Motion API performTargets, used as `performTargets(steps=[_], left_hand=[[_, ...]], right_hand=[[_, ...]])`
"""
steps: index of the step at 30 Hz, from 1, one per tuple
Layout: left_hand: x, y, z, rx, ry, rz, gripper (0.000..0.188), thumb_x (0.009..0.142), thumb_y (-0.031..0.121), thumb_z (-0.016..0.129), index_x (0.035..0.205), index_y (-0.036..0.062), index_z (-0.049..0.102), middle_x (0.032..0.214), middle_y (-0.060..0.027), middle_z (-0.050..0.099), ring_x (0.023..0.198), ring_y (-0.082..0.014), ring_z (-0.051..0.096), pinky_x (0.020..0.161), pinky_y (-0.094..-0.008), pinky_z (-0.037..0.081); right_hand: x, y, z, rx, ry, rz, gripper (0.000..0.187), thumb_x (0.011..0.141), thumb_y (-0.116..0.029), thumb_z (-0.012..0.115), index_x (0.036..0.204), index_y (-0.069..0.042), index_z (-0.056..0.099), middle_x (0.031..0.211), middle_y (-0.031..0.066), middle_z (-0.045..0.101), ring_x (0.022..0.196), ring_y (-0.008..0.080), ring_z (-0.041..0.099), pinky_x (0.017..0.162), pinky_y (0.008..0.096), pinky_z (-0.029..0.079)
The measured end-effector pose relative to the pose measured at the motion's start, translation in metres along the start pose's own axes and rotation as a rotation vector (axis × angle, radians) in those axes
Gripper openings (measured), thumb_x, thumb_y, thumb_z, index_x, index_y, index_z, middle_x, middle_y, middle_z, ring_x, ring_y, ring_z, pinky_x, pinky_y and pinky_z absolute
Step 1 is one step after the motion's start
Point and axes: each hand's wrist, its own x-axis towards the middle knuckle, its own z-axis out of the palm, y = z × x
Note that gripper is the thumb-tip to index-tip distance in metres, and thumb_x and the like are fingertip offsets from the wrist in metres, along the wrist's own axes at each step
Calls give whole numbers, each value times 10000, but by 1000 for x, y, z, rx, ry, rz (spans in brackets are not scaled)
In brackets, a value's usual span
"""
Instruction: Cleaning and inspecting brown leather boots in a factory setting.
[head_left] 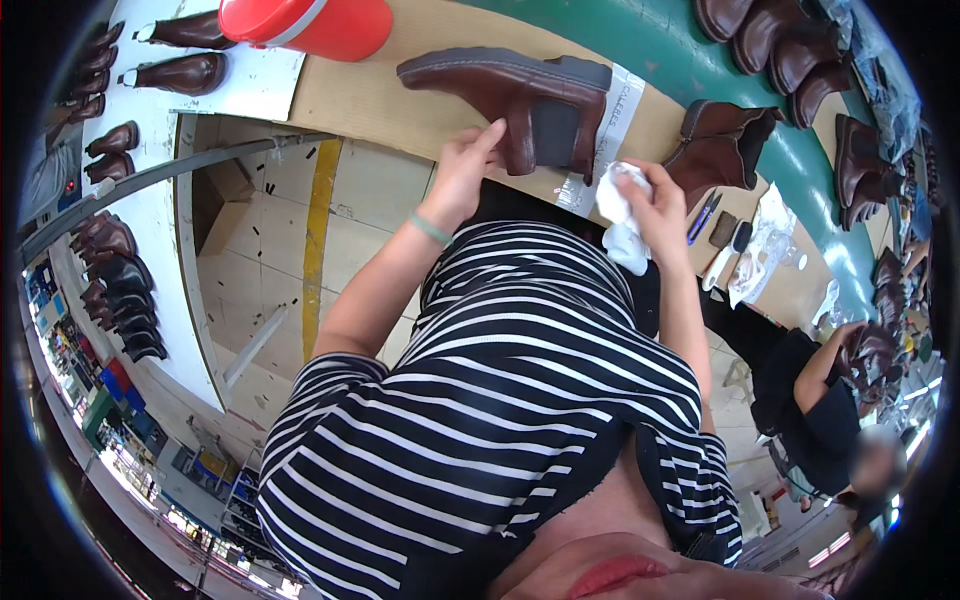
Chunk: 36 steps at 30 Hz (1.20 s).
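A brown ankle boot (508, 92) with a dark elastic side panel lies on its side on the cardboard-covered table. Its sole faces away from me and its toe points left. My left hand (463, 172) grips the front edge of the boot's shaft, thumb on the leather; some of the fingers are hidden. Just right of this boot, my right hand (660, 208) is closed round a crumpled white cloth (622, 215), part of which hangs down. A second brown boot (722, 148) lies beyond my right hand.
A red bucket (335, 28) stands at the far left of the cardboard. Right of me lie a blue pen (703, 218), a brush (741, 237) and crumpled white plastic (775, 235). More boots line the left shelf (200, 330) and green surface (655, 40). A co-worker (810, 400) handles brown footwear nearby.
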Motion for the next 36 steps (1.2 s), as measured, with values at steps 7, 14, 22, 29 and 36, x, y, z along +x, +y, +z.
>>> performTargets(steps=[7, 14, 22, 29, 36], left_hand=[[-58, 10, 89, 914, -295, 768, 689, 767, 165, 745, 1339, 42, 380, 973, -90, 542, 913, -197, 540, 790, -322, 455], [-37, -13, 140, 836, -360, 721, 148, 795, -2, 664, 927, -29, 604, 678, -58, 577, 623, -100, 554, 588, -239, 457], [-59, -20, 215, 1073, -776, 895, 41, 867, -43, 544, 902, -26, 556, 844, -51, 573, 743, -105, 539, 678, -222, 437], [-81, -54, 273, 1281, -1089, 1117, 130, 781, -75, 590, 896, -13, 584, 803, -129, 561, 744, -281, 574, 656, -325, 460], [-57, -151, 289, 1285, -1283, 951, 167, 782, -56, 613, 946, -28, 626, 876, -134, 581, 775, -287, 601, 682, -338, 483]], right_hand=[[-36, -36, -23, 335, -74, -166, 353, 819, 91, 592, 1170, 49, 591, 975, 30, 544, 930, 103, 570, 808, 200, 432], [-62, -11, -61, -29, 271, -298, 182, 771, 10, 720, 932, 23, 635, 829, 32, 650, 673, 62, 595, 600, 203, 471], [-108, 9, -120, 918, -148, -318, 119, 807, -17, 659, 804, -57, 546, 978, 78, 613, 840, 89, 563, 754, 242, 445], [-136, 40, -144, 500, 320, -325, 207, 825, 45, 612, 1030, 25, 598, 895, 24, 609, 737, 42, 578, 629, 165, 446], [-172, 71, -166, 1014, 738, -290, 148, 887, -23, 561, 1004, 31, 635, 869, 73, 659, 753, 118, 630, 671, 239, 501]])
